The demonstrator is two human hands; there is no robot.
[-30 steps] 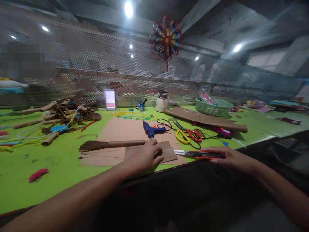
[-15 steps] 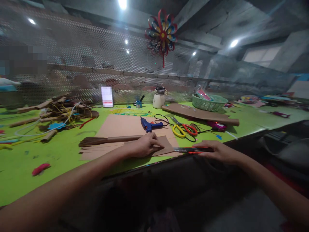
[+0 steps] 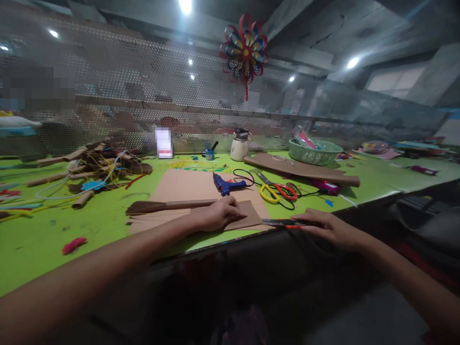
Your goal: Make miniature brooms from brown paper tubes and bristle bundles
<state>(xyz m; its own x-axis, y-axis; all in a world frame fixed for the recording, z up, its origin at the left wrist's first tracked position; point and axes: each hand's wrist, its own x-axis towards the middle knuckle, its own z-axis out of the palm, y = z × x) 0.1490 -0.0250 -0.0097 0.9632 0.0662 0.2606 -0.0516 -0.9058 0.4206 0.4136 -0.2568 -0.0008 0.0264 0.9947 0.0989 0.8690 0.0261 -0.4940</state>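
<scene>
My left hand (image 3: 223, 213) rests on a small piece of brown paper (image 3: 247, 215) near the front edge of the table, its fingers bent and pressing it down. What lies under the palm is hidden. My right hand (image 3: 330, 227) is closed around a black and orange utility knife (image 3: 287, 223), whose blade end points left and meets the paper's right corner. Behind my left hand, a blue glue gun (image 3: 230, 184) lies on a larger light brown sheet (image 3: 187, 184). A brown paper roll with a finely fringed end (image 3: 143, 207) extends left from under that hand.
Scissors with yellow and orange handles (image 3: 276, 190) lie right of the glue gun. Farther back are a rolled brown sheet (image 3: 305, 170), a green basket (image 3: 316, 152) and a cream jug (image 3: 239, 146). Brown rolls and yellow strings (image 3: 104, 165) are heaped at left. A perforated screen (image 3: 143, 76) rises behind.
The view has turned slightly left, so everything sits a little farther right. Both hands keep nearly the same places relative to the paper, and the knife stays in my right hand.
</scene>
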